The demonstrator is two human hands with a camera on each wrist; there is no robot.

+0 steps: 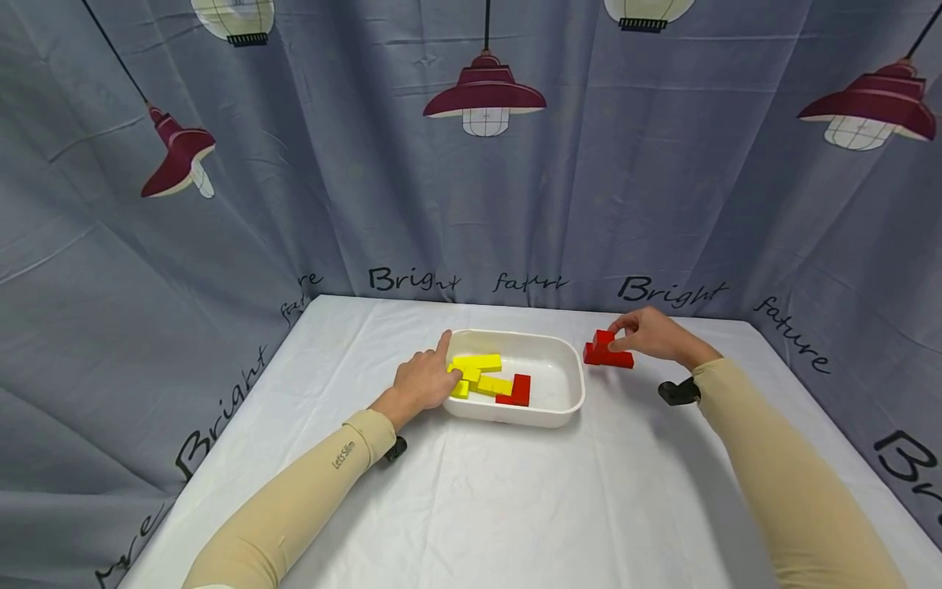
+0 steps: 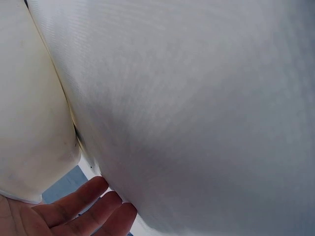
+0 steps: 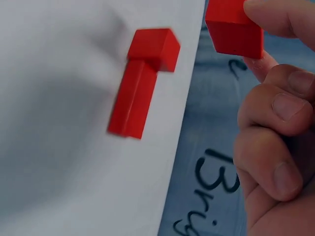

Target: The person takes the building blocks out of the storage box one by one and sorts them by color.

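In the head view my left hand point(image 1: 424, 379) holds the left end of a white plastic tub point(image 1: 548, 419), its thumb over the rim and one finger lying along it. Three of its fingers point(image 2: 78, 201) show beside the tub's outer wall in the left wrist view. My right hand point(image 1: 651, 335) pinches a red block point(image 3: 235, 32) between thumb and index finger, the other fingers curled in. Below that block a red L-shaped piece point(image 3: 135, 93) lies on the cloth, to the right of the tub.
Inside the tub are several yellow blocks point(image 1: 477, 361) on the left and a red L-shaped block point(image 1: 521, 390) near the middle. A white cloth point(image 1: 515, 507) covers the table. Grey-blue curtains point(image 1: 353, 188) with printed lamps hang behind and at both sides.
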